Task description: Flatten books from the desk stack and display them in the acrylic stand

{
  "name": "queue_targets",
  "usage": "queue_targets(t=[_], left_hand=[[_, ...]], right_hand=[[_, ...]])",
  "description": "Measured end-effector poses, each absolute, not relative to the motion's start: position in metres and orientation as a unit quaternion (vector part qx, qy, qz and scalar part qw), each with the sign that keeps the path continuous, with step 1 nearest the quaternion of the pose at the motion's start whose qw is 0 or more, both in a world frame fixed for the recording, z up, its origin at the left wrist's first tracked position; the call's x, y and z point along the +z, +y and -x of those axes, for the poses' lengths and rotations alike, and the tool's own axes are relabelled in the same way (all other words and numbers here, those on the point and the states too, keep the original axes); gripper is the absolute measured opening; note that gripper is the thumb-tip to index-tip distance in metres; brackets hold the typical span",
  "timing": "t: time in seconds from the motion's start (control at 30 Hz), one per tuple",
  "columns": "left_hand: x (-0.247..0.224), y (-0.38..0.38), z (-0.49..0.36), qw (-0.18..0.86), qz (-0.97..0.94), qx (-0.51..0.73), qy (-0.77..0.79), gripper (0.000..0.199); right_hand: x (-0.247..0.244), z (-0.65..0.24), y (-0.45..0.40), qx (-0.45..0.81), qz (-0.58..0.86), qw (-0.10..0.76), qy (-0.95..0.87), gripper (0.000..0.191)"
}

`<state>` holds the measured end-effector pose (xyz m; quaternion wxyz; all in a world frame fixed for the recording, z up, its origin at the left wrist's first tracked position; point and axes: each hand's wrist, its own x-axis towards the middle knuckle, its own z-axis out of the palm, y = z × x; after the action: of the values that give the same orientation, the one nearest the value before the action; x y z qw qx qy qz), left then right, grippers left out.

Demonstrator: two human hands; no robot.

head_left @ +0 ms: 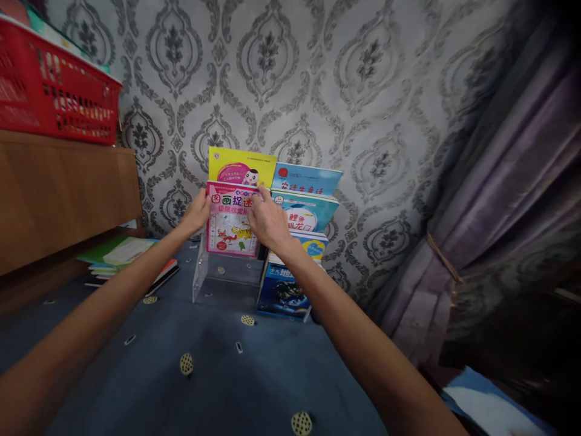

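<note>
A pink book [232,227] with a tiger and a fox on its cover stands in a clear stepped rack [227,284]. My left hand [198,211] grips its left edge, and my right hand [269,219] grips its upper right edge. Behind it rises a yellow book [240,162]. In the rack's right half stand a light blue book [313,179], a teal book [324,210], books with white and blue edges [315,245] and a dark blue book [284,293], one below another. The rack's front left tier holds no book.
Left of the rack lies a stack of books and papers [122,251]. A red basket [82,103] sits on a wooden cabinet [63,194]. Patterned wallpaper is behind, a tied purple curtain [422,290] at the right. The rack stands on a dark blue cloth [218,387].
</note>
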<state>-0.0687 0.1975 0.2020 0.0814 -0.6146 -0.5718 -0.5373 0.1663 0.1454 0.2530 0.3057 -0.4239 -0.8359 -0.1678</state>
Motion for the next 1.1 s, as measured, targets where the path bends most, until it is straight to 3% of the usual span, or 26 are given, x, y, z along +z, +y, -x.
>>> queue_targets(t=[0.37,0.7,1.1], left_hand=[[0.199,0.221,0.073,0.061,0.604,-0.605,-0.515,0.03],[0.191,0.21,0.074,0.064,0.617,-0.589,-0.519,0.034],[0.179,0.189,0.069,0.041,0.637,-0.559,-0.528,0.028]], right_hand=[[0.256,-0.169,0.156,-0.165,0.391,0.338,-0.84,0.033],[0.239,-0.179,0.166,-0.166,0.345,0.384,-0.84,0.038],[0.24,-0.18,0.147,-0.165,0.39,0.336,-0.842,0.05]])
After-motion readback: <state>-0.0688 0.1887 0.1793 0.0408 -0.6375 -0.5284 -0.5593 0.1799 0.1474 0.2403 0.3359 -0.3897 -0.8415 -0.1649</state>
